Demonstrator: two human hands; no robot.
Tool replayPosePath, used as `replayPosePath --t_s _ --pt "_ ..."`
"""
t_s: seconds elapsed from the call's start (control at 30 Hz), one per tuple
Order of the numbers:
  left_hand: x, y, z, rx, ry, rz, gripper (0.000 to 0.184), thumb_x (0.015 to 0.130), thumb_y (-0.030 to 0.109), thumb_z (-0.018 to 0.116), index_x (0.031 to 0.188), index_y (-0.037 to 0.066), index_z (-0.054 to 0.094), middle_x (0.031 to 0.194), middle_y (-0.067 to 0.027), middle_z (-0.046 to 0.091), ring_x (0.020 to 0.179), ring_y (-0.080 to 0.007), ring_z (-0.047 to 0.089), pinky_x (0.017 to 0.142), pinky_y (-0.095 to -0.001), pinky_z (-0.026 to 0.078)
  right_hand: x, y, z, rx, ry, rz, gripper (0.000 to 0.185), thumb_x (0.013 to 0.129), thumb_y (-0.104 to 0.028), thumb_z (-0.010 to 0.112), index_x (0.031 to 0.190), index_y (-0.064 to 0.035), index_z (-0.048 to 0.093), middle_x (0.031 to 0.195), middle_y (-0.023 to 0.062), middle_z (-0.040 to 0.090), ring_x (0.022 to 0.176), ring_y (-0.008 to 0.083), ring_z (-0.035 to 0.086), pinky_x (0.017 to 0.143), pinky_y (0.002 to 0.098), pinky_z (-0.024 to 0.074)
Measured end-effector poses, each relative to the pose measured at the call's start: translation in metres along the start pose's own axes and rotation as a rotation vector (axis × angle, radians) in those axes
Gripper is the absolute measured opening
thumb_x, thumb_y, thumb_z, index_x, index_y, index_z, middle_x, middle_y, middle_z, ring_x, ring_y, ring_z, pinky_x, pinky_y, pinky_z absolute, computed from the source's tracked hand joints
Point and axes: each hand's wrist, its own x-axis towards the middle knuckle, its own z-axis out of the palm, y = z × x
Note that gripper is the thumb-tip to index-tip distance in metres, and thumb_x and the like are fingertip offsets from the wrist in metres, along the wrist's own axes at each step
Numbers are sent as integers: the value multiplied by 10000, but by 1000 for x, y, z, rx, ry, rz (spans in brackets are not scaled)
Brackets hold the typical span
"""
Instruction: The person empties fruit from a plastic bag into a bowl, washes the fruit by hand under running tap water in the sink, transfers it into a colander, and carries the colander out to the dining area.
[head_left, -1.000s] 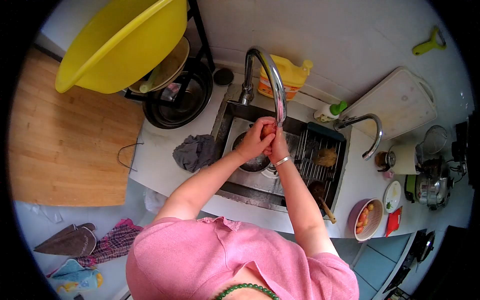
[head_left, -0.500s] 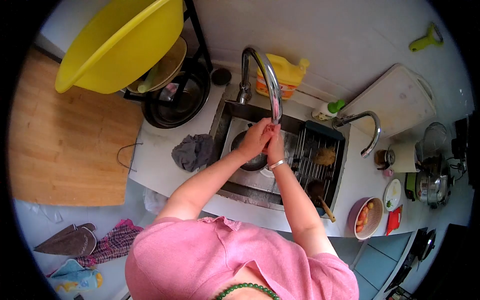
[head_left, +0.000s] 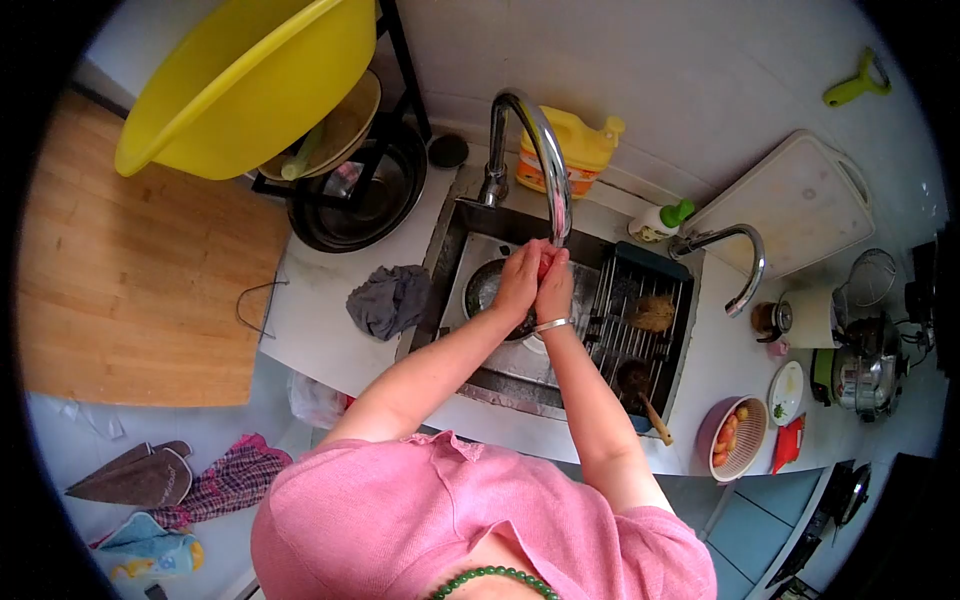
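Observation:
Under the spout of the tall chrome faucet (head_left: 548, 140), both my hands come together above the sink (head_left: 490, 375). My left hand (head_left: 517, 282) and my right hand (head_left: 554, 290), with a silver bangle on its wrist, are closed around a small red thing (head_left: 545, 264). Fingers cover most of it, so its kind is hard to make out. Beneath my hands sits a round metal pan (head_left: 484, 288) in the basin. Beside my right hand lies a draining rack (head_left: 600, 335) with a brown scrubber (head_left: 652, 314) and a wooden-handled brush (head_left: 634, 378).
A crumpled grey cloth (head_left: 388, 301) lies left of the sink. Behind the faucet stands a yellow jug (head_left: 568, 150). A second, smaller faucet (head_left: 755, 262) rises at right, near a basket (head_left: 744, 455) of reddish-orange produce. The yellow basin (head_left: 250, 95) overhangs the upper left.
My hands have shifted slightly and turned around what they hold; the red thing now shows between them. The view has moved a little.

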Motion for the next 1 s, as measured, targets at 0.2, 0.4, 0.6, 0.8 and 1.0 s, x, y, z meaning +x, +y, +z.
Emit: replayPosePath --t_s 0.2,0.4,0.6,0.8,1.0 --pt "-2 11 -17 472 -195 260 251 900 237 404 942 14 513 868 -70 583 816 -186 543 735 -282 421 7 9 -4 119 -69 211 508 911 -444 254 859 -33 549 750 162 587 716 276 566 620 354 424" --pt "2 8 -9 -194 -114 -197 304 907 240 378 1102 21 457 995 -143 550 942 -235 539 802 -298 414 0 -5 -6 -324 -32 -326 363 896 -361 351 912 -35 510 734 205 567 668 365 543 566 392 422" --pt "-10 18 -21 513 -288 199 398 861 184 463 1203 14 351 1120 -170 494 1038 -282 493 876 -340 387 22 18 -17 53 -3 35 477 850 -526 343 848 -87 529 648 75 550 526 238 503 468 321 390" --pt "-2 16 -27 586 -323 373 387 807 117 531 1137 25 350 1158 -176 471 1017 -301 503 858 -351 393 20 17 -18 527 -376 695 594 824 -634 286 750 -102 541 638 22 534 526 159 488 437 300 376" --pt "18 -21 -11 -53 -8 -120 167 852 168 494 914 14 486 946 -90 581 832 -198 551 753 -293 435 8 8 -7 -499 -92 -454 274 867 -289 387 890 -28 466 774 219 562 688 428 526 559 482 404"
